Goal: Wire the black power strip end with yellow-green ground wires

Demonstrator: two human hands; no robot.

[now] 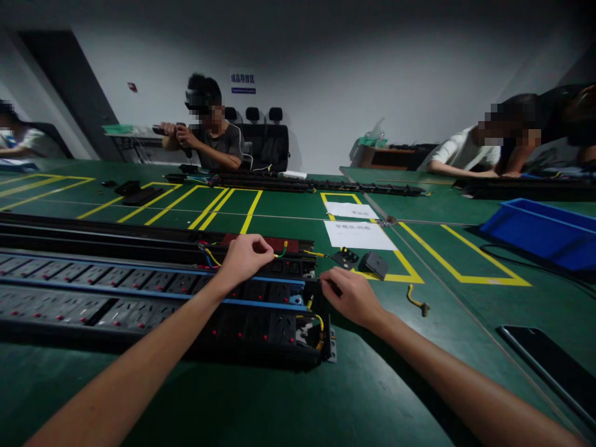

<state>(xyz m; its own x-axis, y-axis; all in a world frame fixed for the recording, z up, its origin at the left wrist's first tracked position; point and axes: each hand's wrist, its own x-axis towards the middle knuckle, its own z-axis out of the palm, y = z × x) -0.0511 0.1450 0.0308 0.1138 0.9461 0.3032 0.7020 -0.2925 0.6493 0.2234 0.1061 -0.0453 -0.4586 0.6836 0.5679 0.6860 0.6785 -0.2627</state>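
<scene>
Several long black socket strips (162,282) with blue edges and red dots lie side by side across the green table at the left. Over the far strip, my left hand (246,257) is closed in a pinch at a short green-yellow wire (284,249). My right hand (348,293) is just right of the strips' ends, its fingers curled together; what they hold, if anything, is too small to make out. Yellow wires (320,329) show at the open end of the nearest strip. A black end piece (374,265) lies beyond my right hand.
White paper sheets (359,236) lie ahead on the table. At the right are a loose yellow wire (413,297), a phone (549,357) and a blue bin (542,233). Other people sit across the table, with more black strips (363,187) before them.
</scene>
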